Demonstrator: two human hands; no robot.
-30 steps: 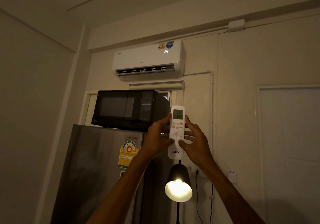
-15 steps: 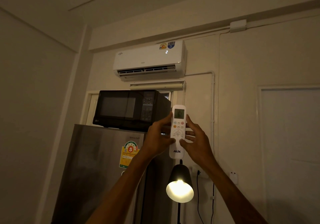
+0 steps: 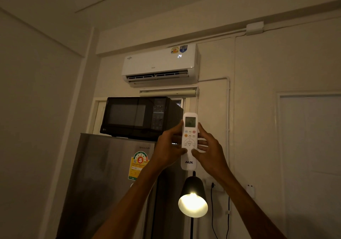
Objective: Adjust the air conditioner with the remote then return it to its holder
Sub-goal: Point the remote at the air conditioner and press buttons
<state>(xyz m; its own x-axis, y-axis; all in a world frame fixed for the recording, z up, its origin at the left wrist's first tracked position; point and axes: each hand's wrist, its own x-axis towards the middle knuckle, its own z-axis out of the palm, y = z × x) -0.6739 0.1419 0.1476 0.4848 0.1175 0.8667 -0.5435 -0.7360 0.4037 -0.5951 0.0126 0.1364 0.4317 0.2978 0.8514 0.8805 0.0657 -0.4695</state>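
Remote [image 3: 190, 141]: white, upright, raised below the air conditioner [image 3: 160, 64], which reads 24. Left hand [image 3: 168, 149] and right hand [image 3: 210, 151] clasp its sides; both thumbs press its lower face. Lamp [image 3: 192, 196] lit beneath.

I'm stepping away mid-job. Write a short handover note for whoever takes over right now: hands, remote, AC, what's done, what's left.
Left hand: grips the remote from its left side.
Right hand: steadies the right side, thumb on the lower button pad.
Remote: upright, screen toward the camera, held below the air conditioner.
Air conditioner: on the wall, flap open, display reads 24.
Done: remote in hand, unit running.
Left: finish the setting, then return the remote to its holder; no holder is clearly identifiable in view.
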